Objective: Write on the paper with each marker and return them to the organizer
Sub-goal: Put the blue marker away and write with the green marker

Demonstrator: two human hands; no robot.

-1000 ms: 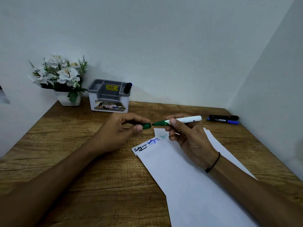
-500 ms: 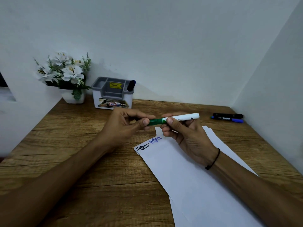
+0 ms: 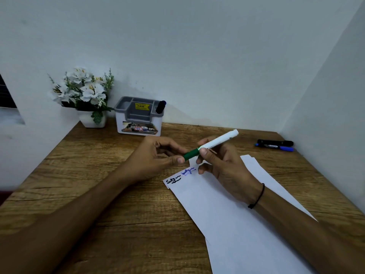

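Right hand grips the green marker tilted up; left hand pinches its green cap end, both above the paper.

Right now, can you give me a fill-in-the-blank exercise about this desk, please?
1. The marker in the hands has a ____ cap.
2. The organizer holds ____ marker.
3. The flowers stand to the ____ of the organizer.
4. The right hand rests over the ____.

Missing words: green; one; left; paper
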